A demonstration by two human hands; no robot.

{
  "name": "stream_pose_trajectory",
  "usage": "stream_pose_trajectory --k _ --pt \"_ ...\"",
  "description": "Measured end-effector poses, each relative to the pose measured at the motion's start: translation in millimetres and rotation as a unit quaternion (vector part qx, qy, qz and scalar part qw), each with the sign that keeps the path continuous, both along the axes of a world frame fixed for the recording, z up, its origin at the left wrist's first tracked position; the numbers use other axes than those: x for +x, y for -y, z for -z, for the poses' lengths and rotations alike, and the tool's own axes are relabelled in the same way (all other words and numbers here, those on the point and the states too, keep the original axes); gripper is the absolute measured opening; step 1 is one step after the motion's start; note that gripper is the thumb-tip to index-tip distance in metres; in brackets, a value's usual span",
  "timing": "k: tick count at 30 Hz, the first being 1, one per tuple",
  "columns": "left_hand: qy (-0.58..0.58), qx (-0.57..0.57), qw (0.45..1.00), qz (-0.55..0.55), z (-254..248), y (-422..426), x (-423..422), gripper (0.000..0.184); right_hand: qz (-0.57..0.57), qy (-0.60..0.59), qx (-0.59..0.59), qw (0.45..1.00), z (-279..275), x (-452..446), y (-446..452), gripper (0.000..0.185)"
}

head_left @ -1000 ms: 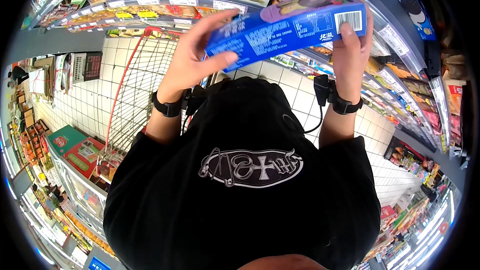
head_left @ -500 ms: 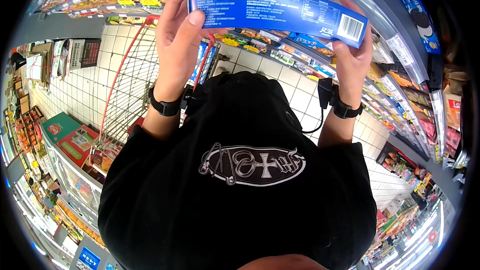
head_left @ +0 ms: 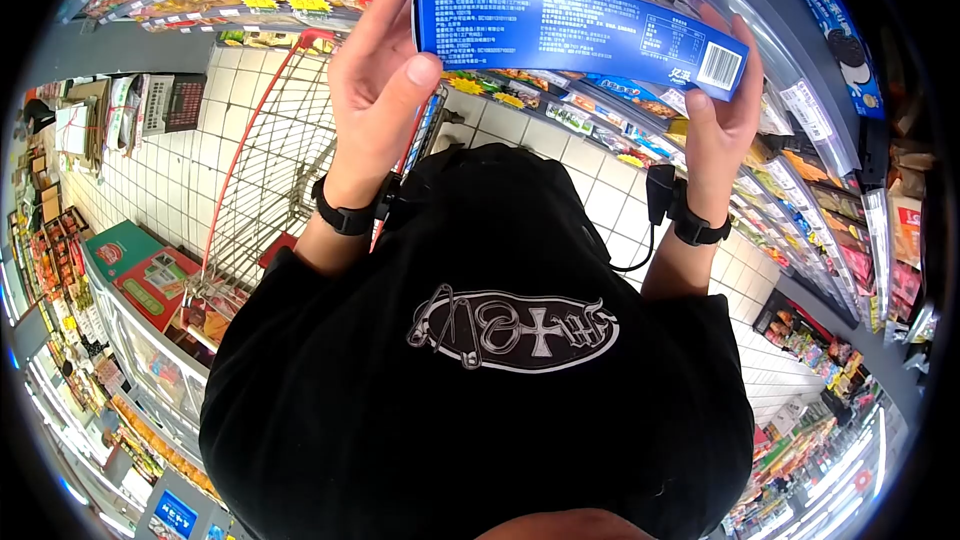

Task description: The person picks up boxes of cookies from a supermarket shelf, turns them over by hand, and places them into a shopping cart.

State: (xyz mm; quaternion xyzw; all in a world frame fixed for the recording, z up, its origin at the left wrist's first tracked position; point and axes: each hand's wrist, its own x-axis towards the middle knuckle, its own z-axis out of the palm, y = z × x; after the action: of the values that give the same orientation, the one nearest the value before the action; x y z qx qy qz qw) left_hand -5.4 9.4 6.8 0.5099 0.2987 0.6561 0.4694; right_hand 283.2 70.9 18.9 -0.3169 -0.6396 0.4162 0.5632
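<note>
While left hand (head_left: 370, 105) was spread wide, blue food carton (head_left: 570, 30) risked tipping should right hand (head_left: 722, 132), gripping its barcode end (head_left: 720, 66), slacken.

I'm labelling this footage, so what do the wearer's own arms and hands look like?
The left hand and right hand are ungloved. Each wrist wears a black strap, the left strap and right strap, with a dark module beside it. A thin black cable hangs from the right module. The sleeves are black and short.
</note>
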Motion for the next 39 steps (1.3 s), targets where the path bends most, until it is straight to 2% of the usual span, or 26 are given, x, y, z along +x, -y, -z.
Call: stream_pose_trajectory --k 16,19,21,39 --pt "-0.031 0.014 0.999 0.007 -8.6 -1.6 6.4 0.074 0.012 0.011 -0.008 1.0 -3.1 5.1 10.3 0.071" --pt "-0.013 -0.014 1.0 0.011 -8.0 0.0 8.4 0.075 0.011 0.011 -0.015 1.0 -1.5 7.4 10.9 0.072" --pt "0.058 0.018 0.998 0.02 -7.2 -0.6 10.8 0.064 0.008 0.01 -0.018 1.0 -0.2 7.2 10.5 0.073" --pt "0.059 -0.009 0.998 0.002 1.1 3.6 12.1 0.063 0.015 -0.022 -0.037 0.999 7.4 9.3 8.4 0.078"
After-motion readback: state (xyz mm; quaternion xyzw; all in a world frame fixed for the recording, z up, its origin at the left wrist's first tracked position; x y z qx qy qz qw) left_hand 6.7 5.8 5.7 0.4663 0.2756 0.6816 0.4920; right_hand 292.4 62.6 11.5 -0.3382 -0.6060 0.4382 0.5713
